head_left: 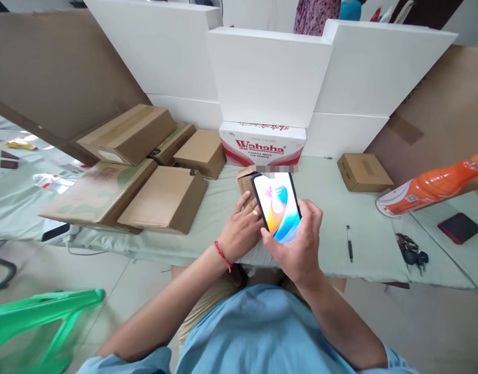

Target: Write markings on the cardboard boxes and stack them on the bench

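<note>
My right hand (301,244) is closed round the lower edges of a smartphone (280,205), whose screen is lit with a colourful swirl. The phone is tilted up toward me. Beside and partly behind it, my left hand (244,226) lies palm down with its fingers stretched forward, a ring on one finger and a red cord at the wrist. Its fingertips reach a small cardboard box (245,182) that the phone partly covers. Whether those fingers press on the box or only rest by it, I cannot tell.
Cardboard boxes (164,195) are grouped at left. Behind the phone stands a Wahaha water carton (264,145), against white panels (270,78). At right are a small box (366,171), an orange bottle (429,187), a pen (349,244), keys (412,252) and a dark wallet-like item (459,227). A green stool (48,322) stands lower left.
</note>
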`<control>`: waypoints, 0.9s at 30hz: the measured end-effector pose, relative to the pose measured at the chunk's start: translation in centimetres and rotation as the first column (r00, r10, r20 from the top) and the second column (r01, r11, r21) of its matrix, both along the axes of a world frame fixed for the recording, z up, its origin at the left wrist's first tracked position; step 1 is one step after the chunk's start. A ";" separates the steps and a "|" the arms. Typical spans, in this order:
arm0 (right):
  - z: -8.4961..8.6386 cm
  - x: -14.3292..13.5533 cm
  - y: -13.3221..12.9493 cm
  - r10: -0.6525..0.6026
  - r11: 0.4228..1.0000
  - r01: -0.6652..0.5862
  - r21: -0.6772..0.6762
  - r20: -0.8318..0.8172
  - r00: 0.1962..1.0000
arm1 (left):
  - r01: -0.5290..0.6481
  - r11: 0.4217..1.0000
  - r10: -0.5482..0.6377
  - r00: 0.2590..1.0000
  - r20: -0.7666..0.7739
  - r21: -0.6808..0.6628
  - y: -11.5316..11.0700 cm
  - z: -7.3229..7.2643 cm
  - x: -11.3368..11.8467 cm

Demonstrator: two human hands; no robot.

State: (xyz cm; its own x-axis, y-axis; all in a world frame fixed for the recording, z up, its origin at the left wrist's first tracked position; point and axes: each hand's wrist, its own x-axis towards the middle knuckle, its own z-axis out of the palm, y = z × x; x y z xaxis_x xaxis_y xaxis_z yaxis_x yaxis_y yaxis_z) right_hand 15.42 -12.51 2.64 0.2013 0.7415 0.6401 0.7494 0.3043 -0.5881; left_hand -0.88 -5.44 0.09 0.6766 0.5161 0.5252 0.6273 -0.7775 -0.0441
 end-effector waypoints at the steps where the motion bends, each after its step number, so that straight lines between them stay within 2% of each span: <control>1: 0.0 0.0 0.0 -0.006 1.000 0.006 -0.006 0.005 1.000 | 0.001 1.000 -0.001 1.000 0.005 0.002 0.0 0.0 0.0; 9: -0.2 1.0 0.0 -0.021 0.999 0.022 -0.023 0.017 1.000 | -0.022 1.000 0.022 1.000 -0.001 0.004 -0.5 0.2 -0.4; 13: -1.3 2.7 0.1 -0.062 0.996 0.064 -0.058 0.037 0.997 | -0.025 0.999 0.025 1.000 0.006 -0.021 -1.1 0.2 -1.6; 15: -2.7 4.0 0.1 -0.109 0.986 0.113 -0.121 0.037 0.993 | -0.067 0.996 0.069 0.997 0.029 -0.051 -1.6 0.1 -2.7; 17: -4.6 5.5 0.0 -0.181 0.951 0.185 -0.247 0.041 0.983 | -0.118 0.987 0.128 0.987 0.094 -0.104 -2.2 -0.1 -4.0; 20: -8.0 7.9 -0.5 -0.276 0.826 0.283 -0.487 0.089 0.957 | -0.130 0.958 0.199 0.944 0.262 -0.257 -2.9 -0.6 -5.8; 22: -10.1 9.2 -1.2 -0.296 0.739 0.319 -0.593 0.140 0.945 | -0.148 0.927 0.274 0.893 0.356 -0.344 -2.9 -1.0 -6.6; 25: -12.5 10.7 -2.1 -0.284 0.660 0.351 -0.664 0.212 0.935 | -0.263 0.887 0.413 0.819 0.398 -0.378 -2.2 -1.6 -6.6; 27: -13.6 11.4 -2.6 -0.266 0.664 0.358 -0.657 0.240 0.934 | -0.315 0.873 0.457 0.795 0.400 -0.372 -1.2 -1.9 -6.1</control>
State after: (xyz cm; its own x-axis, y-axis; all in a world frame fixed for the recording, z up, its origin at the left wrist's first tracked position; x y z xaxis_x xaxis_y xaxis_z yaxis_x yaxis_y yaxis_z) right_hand 26.78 -15.11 -10.98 0.4628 0.8863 0.0192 0.7996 -0.4080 -0.4407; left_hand -6.95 -6.60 -1.84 0.1023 0.8487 0.5188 0.7664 -0.3997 0.5028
